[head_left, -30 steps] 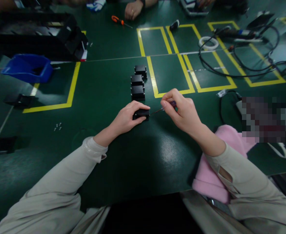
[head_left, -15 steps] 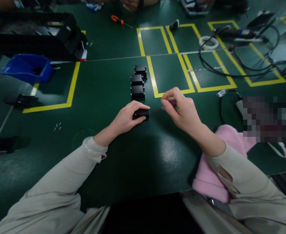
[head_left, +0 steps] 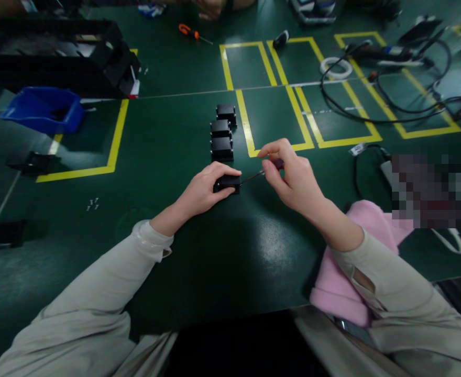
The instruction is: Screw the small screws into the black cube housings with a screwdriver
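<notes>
My left hand (head_left: pixel 210 187) grips a small black block (head_left: pixel 230 183) on the green tabletop, thumb on its near side and fingers on its far side. In my right hand (head_left: pixel 293 175) is a screwdriver (head_left: pixel 278 164) with a dark handle, held in a loose pinch. Its thin shaft slants down to the left, and the tip meets the block's right end. Beyond my left hand stand several similar black blocks (head_left: pixel 221 146) in a short row, with small bright screw heads at their ends. Several loose screws (head_left: pixel 92 204) lie to the left.
At left are a blue bin (head_left: pixel 44 112) and a large black housing (head_left: pixel 53 57). An orange-handled screwdriver (head_left: pixel 189 31) lies at the back. Cables (head_left: pixel 372 121) and a white tape roll (head_left: pixel 336 68) are at right, a pink cloth (head_left: pixel 342 283) by my right forearm. A co-worker's hand (head_left: pixel 210 7) shows at the top.
My right index finger has lifted and straightened slightly around the screwdriver handle. My left hand and the block have stayed in place.
</notes>
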The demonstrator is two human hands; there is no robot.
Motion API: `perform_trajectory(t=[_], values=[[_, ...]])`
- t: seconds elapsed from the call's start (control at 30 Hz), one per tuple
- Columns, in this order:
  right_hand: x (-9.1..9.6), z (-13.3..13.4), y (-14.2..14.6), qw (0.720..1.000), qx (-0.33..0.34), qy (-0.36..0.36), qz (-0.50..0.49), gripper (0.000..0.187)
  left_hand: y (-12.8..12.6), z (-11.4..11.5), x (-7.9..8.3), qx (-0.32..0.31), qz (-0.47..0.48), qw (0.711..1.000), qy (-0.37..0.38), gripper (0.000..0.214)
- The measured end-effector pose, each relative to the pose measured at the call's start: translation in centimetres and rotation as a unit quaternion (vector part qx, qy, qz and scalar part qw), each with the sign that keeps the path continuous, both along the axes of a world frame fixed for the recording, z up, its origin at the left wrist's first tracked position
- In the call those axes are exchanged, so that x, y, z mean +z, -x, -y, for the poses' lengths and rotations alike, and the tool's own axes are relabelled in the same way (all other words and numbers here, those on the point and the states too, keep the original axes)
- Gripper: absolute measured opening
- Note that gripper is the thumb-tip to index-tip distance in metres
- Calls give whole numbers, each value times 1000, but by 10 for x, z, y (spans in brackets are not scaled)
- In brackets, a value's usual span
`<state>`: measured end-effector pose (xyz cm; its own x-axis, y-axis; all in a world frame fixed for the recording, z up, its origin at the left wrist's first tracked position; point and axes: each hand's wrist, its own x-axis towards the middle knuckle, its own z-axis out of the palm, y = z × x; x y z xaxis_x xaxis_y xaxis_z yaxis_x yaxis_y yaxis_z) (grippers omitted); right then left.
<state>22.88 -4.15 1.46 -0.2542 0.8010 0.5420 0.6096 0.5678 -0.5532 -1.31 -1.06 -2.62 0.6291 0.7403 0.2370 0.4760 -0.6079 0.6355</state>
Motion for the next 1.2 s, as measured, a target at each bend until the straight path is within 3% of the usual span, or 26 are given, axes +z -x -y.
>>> perform_trajectory(t=[1.2], values=[[0,0,1,1000,-11,18,-15,14,0,1,2,-1,1,1000,6,31]])
